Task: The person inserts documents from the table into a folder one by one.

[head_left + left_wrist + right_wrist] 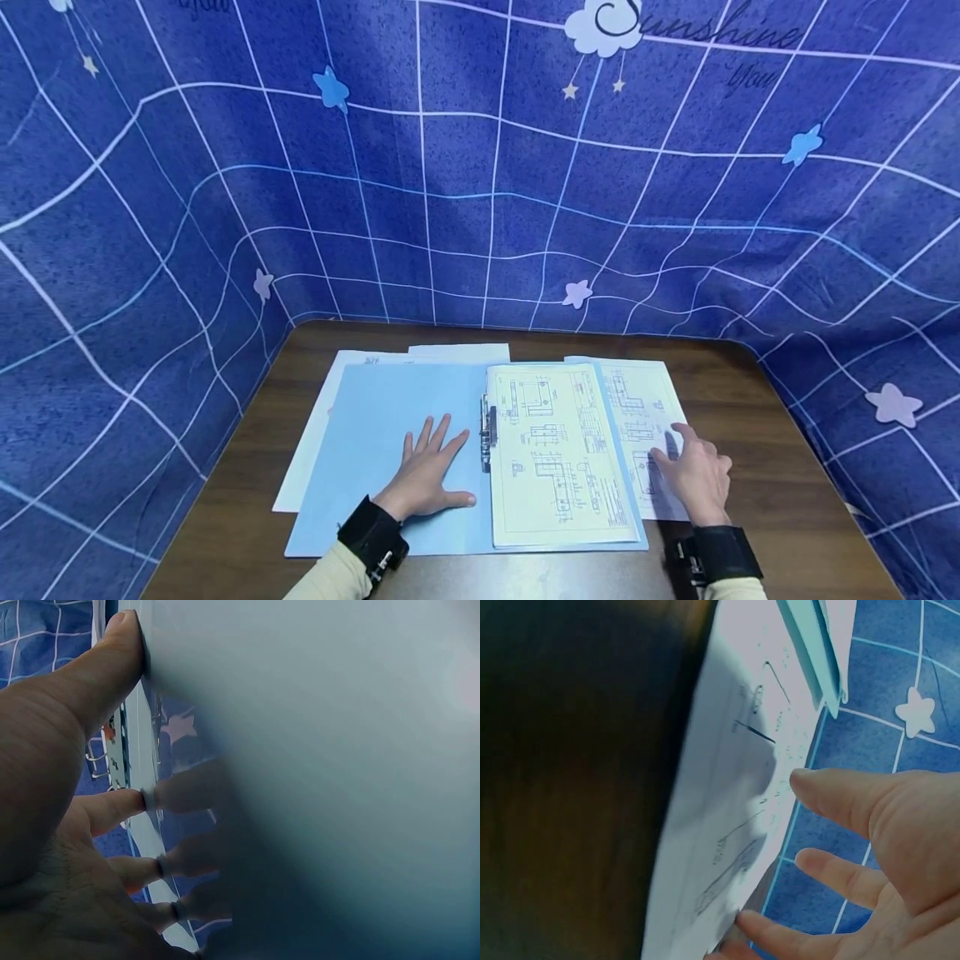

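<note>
A light blue clip folder [397, 400] lies opened out on the wooden table. Its metal clip [488, 435] sits along the fold, beside a stack of technical drawings [555, 454] on the right half. My left hand [424, 481] rests on the bare left cover with its fingers spread; in the left wrist view its thumb [112, 664] and fingers lie against the glossy surface. A loose drawing sheet [660, 392] sticks out from under the folder's right side. Over its right edge is my right hand [699, 479], fingers loosely bent; whether the fingertips touch the paper I cannot tell.
More white sheets [309, 467] show from under the folder's left and top edges. Wooden tabletop [795, 500] surrounds the papers. A blue curtain [465, 208] with white lines and stars hangs behind and along both sides of the table.
</note>
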`<action>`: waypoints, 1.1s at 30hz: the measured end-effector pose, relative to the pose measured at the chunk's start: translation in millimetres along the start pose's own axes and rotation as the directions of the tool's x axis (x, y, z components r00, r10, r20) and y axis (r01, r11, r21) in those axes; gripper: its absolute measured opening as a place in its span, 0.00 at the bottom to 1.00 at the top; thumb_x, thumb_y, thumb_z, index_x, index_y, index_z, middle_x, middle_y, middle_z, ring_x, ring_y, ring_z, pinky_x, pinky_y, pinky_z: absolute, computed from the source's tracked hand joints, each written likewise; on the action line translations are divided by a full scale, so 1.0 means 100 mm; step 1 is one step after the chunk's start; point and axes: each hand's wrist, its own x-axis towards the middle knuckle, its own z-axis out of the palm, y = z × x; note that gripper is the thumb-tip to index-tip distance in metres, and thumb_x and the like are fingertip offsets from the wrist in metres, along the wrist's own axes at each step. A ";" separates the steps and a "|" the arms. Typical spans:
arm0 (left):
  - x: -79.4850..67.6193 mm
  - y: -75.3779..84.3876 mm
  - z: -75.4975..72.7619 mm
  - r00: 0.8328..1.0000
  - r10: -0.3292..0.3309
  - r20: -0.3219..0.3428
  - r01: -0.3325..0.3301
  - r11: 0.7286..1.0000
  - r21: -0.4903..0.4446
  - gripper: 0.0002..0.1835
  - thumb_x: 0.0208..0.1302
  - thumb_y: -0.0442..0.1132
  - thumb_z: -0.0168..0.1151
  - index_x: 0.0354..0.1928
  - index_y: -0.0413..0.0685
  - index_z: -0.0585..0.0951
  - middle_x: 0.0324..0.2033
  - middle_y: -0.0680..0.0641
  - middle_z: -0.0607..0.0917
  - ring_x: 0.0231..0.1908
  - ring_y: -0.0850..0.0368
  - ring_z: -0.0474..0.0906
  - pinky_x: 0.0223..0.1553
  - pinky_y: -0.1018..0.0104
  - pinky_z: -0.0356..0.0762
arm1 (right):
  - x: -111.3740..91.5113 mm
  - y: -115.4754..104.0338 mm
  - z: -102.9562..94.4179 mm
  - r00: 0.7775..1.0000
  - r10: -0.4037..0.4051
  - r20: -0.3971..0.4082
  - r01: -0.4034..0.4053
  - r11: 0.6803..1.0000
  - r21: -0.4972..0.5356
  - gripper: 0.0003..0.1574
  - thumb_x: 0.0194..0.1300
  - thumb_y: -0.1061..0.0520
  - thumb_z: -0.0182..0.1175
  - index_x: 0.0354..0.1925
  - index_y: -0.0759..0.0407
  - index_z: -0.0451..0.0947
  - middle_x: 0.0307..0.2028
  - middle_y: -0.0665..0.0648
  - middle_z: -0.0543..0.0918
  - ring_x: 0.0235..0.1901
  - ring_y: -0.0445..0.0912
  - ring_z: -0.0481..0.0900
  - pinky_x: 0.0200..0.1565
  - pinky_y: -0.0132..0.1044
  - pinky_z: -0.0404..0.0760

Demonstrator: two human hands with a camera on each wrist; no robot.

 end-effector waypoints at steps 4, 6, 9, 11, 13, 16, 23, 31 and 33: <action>0.00 -0.01 0.01 1.000 0.004 0.004 -0.004 1.000 -0.002 0.56 0.49 0.66 0.77 0.77 0.50 0.67 0.80 0.35 0.52 0.78 0.30 0.40 0.72 0.25 0.36 | 0.00 0.01 0.01 1.000 0.024 0.014 -0.023 1.000 -0.020 0.43 0.65 0.52 0.70 0.71 0.63 0.65 0.63 0.83 0.67 0.51 0.76 0.62 0.51 0.70 0.65; 0.00 -0.01 0.01 1.000 0.004 0.004 -0.004 1.000 -0.005 0.56 0.49 0.67 0.77 0.77 0.49 0.67 0.80 0.35 0.52 0.78 0.30 0.40 0.72 0.25 0.36 | 0.01 0.01 0.02 1.000 0.024 0.008 -0.024 0.999 -0.027 0.44 0.64 0.52 0.71 0.71 0.63 0.65 0.62 0.83 0.67 0.51 0.76 0.62 0.52 0.71 0.64; 0.00 0.00 0.00 1.000 0.001 0.007 -0.001 1.000 -0.002 0.56 0.50 0.67 0.77 0.77 0.49 0.67 0.80 0.35 0.51 0.78 0.30 0.39 0.72 0.25 0.35 | 0.02 0.01 0.03 1.000 0.020 -0.001 -0.020 0.999 -0.030 0.44 0.63 0.52 0.71 0.71 0.63 0.65 0.62 0.82 0.67 0.51 0.76 0.62 0.52 0.71 0.64; 0.01 0.00 0.00 1.000 0.002 0.006 -0.002 1.000 -0.003 0.56 0.50 0.66 0.77 0.77 0.50 0.67 0.80 0.35 0.51 0.78 0.30 0.39 0.72 0.25 0.35 | 0.02 0.02 0.03 1.000 0.015 -0.004 -0.016 1.000 -0.026 0.44 0.63 0.52 0.72 0.71 0.63 0.66 0.63 0.82 0.67 0.51 0.76 0.62 0.52 0.71 0.64; 0.01 0.01 -0.01 1.000 0.003 0.007 -0.003 1.000 -0.002 0.56 0.50 0.66 0.77 0.77 0.49 0.67 0.80 0.35 0.51 0.78 0.30 0.39 0.72 0.25 0.35 | 0.02 0.02 0.03 1.000 0.012 -0.006 -0.012 1.000 -0.021 0.44 0.63 0.53 0.72 0.71 0.63 0.66 0.63 0.82 0.66 0.51 0.76 0.62 0.52 0.71 0.64; 0.01 0.01 -0.03 1.000 0.005 0.005 -0.004 1.000 -0.009 0.56 0.50 0.66 0.78 0.77 0.49 0.67 0.80 0.35 0.52 0.78 0.30 0.40 0.72 0.25 0.35 | 0.02 0.01 0.03 1.000 0.011 -0.009 -0.011 1.000 -0.013 0.44 0.63 0.53 0.72 0.71 0.63 0.66 0.64 0.83 0.65 0.52 0.76 0.61 0.52 0.70 0.63; 0.01 0.02 -0.04 1.000 0.003 0.000 -0.003 1.000 -0.022 0.56 0.49 0.66 0.78 0.77 0.49 0.67 0.80 0.34 0.52 0.78 0.29 0.40 0.72 0.25 0.35 | 0.03 0.00 0.03 1.000 0.025 -0.017 -0.025 0.999 0.020 0.44 0.63 0.54 0.72 0.71 0.63 0.66 0.63 0.82 0.61 0.55 0.76 0.58 0.54 0.71 0.59; 0.00 0.02 -0.02 1.000 -0.011 0.008 0.011 1.000 -0.018 0.56 0.49 0.65 0.78 0.77 0.49 0.67 0.80 0.35 0.51 0.78 0.29 0.39 0.72 0.25 0.33 | 0.04 0.01 0.04 0.999 0.022 -0.033 -0.021 0.999 0.031 0.46 0.61 0.54 0.74 0.71 0.63 0.66 0.62 0.80 0.58 0.54 0.76 0.58 0.51 0.70 0.61; 0.01 0.02 -0.01 1.000 -0.018 0.009 0.018 1.000 -0.013 0.56 0.49 0.65 0.78 0.77 0.50 0.67 0.80 0.36 0.51 0.78 0.30 0.39 0.72 0.26 0.33 | 0.03 0.01 0.04 0.999 0.017 -0.034 -0.016 0.999 0.033 0.46 0.61 0.54 0.74 0.71 0.63 0.66 0.61 0.80 0.58 0.53 0.75 0.58 0.51 0.70 0.61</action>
